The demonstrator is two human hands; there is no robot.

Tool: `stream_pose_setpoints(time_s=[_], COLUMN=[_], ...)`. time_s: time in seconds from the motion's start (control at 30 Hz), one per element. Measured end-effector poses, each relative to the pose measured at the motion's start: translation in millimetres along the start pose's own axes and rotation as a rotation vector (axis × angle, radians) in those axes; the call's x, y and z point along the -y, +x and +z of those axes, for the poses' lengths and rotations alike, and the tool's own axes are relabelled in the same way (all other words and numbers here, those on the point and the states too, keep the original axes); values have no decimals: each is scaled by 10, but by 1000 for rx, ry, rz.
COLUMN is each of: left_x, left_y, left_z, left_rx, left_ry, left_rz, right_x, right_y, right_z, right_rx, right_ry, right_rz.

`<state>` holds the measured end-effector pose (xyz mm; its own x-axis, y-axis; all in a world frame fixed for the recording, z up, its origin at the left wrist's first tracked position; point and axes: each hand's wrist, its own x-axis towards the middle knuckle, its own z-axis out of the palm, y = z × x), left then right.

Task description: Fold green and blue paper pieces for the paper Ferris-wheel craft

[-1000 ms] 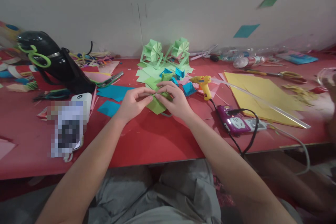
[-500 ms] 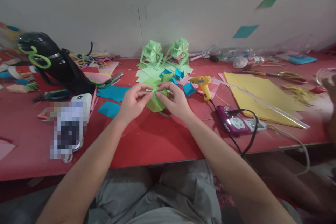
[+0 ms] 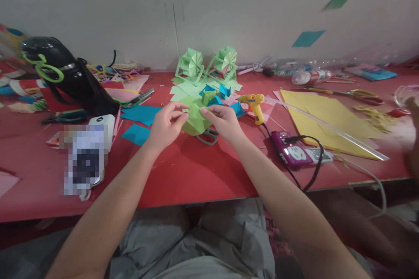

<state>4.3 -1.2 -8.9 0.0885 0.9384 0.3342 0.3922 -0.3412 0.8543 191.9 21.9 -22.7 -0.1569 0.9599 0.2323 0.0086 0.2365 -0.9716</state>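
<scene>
A folded light green paper piece (image 3: 195, 118) is held just above the red table (image 3: 183, 174). My left hand (image 3: 166, 124) pinches its left edge and my right hand (image 3: 223, 121) pinches its right edge. Both hands have their fingers closed on the paper. Grey scissor handles (image 3: 207, 137) lie on the table under the paper. Behind my hands lie flat green sheets (image 3: 183, 91), small blue folded pieces (image 3: 225, 91) and two green paper fan models (image 3: 206, 64) by the wall.
A yellow glue gun (image 3: 254, 105) and a purple power strip (image 3: 294, 152) with a black cord lie right of my hands. A yellow sheet (image 3: 327, 120) lies farther right. A black bag (image 3: 68, 78), a white device (image 3: 102, 123) and blue paper (image 3: 141, 114) sit left.
Both hands have lifted the green paper slightly and drawn apart along it, opening it out. The scissor handles beneath it have come into view.
</scene>
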Motion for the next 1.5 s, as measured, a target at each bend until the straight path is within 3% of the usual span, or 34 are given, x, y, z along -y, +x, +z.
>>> stream_pose_setpoints(time_s=[0.3,0.7,0.97,1.17,1.5], left_x=[26,89,71,94,106], left_y=[22,45,40,41,56], left_z=[3,30,16,-7,-57], left_rx=[37,44,-18,-79,-86], left_ry=[-10,-119,-78,-81,-73], left_rz=[-47,-88,-42,-26,-39], right_x=[-34,-24,10,0,7], right_y=[-24,-33,-32,-24,-3], right_z=[26,47,24,0,-46], right_rx=[-52,-15,19,158,183], right_ry=[-211,-251,-197,-79,-114], right_rz=[-157,-180,-132,9,79])
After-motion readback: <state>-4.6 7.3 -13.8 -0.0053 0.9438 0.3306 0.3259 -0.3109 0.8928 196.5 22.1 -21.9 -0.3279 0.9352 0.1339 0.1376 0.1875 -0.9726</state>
